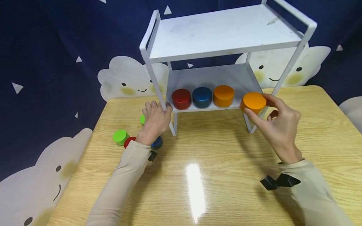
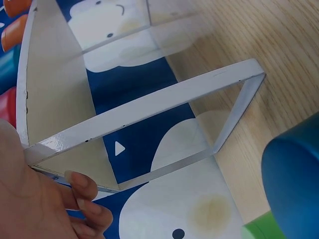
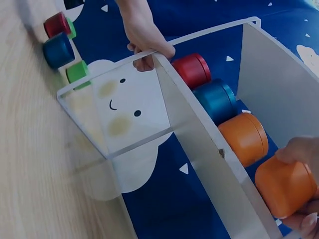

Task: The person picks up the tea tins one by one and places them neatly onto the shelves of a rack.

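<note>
My right hand (image 1: 282,127) pinches an orange round tin (image 1: 253,101) between thumb and fingers, at the right end of the white two-tier rack's (image 1: 220,31) lower shelf. In the right wrist view this tin (image 3: 283,186) is beside another orange tin (image 3: 244,138); whether it touches the shelf I cannot tell. Along that shelf stand a red tin (image 1: 181,99), a blue tin (image 1: 202,98) and the other orange tin (image 1: 223,96). My left hand (image 1: 155,119) grips the rack's left side, its fingers curled around the frame in the left wrist view.
Left of the rack, on the wooden table (image 1: 226,175), are a green tin (image 1: 121,137), a red tin (image 1: 130,141), a blue tin (image 1: 156,143) and another green tin (image 1: 142,119), partly behind my left hand. A dark blue curtain (image 1: 56,62) with clouds hangs behind.
</note>
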`<state>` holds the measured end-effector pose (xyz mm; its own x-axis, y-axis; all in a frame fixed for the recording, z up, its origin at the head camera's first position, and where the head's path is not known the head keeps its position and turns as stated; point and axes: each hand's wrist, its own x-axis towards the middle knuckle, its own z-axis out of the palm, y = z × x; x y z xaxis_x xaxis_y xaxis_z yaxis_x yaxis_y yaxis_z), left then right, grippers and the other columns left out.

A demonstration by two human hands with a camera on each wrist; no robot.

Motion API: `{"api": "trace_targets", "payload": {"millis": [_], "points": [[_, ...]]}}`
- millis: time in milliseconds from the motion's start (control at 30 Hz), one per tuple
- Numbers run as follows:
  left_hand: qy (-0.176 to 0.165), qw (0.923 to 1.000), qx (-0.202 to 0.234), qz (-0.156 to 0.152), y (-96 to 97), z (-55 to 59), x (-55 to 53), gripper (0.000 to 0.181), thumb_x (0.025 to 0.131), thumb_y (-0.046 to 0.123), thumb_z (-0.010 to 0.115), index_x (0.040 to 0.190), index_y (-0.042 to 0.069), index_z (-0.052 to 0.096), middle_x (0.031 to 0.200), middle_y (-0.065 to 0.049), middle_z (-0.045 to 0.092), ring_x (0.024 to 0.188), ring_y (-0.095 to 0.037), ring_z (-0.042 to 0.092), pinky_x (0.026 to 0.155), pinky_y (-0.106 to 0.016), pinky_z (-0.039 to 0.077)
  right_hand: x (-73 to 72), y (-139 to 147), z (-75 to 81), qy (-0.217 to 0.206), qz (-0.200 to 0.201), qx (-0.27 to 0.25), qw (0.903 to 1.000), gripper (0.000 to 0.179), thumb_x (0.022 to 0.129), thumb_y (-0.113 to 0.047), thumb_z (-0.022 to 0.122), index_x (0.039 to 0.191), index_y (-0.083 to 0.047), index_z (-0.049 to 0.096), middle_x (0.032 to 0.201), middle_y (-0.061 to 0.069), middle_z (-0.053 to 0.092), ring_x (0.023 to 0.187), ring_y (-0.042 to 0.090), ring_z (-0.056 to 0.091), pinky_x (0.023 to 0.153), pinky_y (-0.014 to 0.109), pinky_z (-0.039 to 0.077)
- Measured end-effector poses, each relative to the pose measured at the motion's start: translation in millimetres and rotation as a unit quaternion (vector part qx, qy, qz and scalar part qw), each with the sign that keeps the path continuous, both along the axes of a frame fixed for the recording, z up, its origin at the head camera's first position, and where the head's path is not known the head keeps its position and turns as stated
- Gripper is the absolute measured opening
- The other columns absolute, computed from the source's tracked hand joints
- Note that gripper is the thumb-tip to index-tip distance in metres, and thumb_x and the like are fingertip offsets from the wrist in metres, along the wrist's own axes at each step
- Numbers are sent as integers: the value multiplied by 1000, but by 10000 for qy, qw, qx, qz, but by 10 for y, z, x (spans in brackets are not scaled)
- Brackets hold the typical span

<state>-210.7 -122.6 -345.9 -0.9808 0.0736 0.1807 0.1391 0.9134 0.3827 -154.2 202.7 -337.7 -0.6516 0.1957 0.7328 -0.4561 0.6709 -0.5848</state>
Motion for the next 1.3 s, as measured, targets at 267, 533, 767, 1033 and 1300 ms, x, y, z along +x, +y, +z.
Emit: {"api": "trace_targets", "payload": {"millis": [267, 533, 767, 1033, 1300], "points": [[-16, 10000, -1, -1, 7, 4, 9, 47, 101, 37, 21, 76, 5, 45, 83, -15, 39, 83, -34, 30, 72, -42, 24, -75, -130, 110, -18, -72, 364, 9993, 49, 69, -21, 86, 109, 2, 70, 93, 18, 72, 79, 35, 68, 67, 5, 36], [-44, 10000, 68, 9, -2, -7, 7, 47, 101, 37, 20, 76, 5, 46, 84, -15, 39, 83, -34, 29, 73, -42, 23, -101, -218, 148, -260, -335, 673, 9968, 46, 78, -21, 79, 111, 8, 66, 94, 24, 70, 77, 39, 68, 69, 48, 51], [-28, 10000, 24, -4, 3, -15, 3, 47, 101, 37, 21, 76, 5, 46, 83, -15, 39, 82, -34, 29, 72, -42, 23, -117, -231, 132, -485, -714, 818, 9929, 52, 80, -32, 78, 113, 5, 66, 96, 24, 70, 79, 41, 68, 60, 53, 48], [-38, 9999, 128, -31, 14, 0, 2, 49, 100, 38, 20, 77, 6, 47, 82, -15, 39, 82, -33, 29, 71, -40, 23, -78, -236, 95, -454, -1054, 1180, 9864, 58, 81, -36, 77, 120, 4, 60, 98, 22, 69, 77, 40, 67, 57, 54, 47], [6, 9999, 151, 24, 8, -15, 5, 49, 100, 38, 19, 75, 6, 47, 82, -15, 40, 81, -34, 30, 70, -41, 24, -111, -228, 66, -405, -849, 1378, 9860, 59, 83, -34, 76, 121, 7, 57, 95, 24, 67, 76, 40, 65, 61, 55, 49]]}}
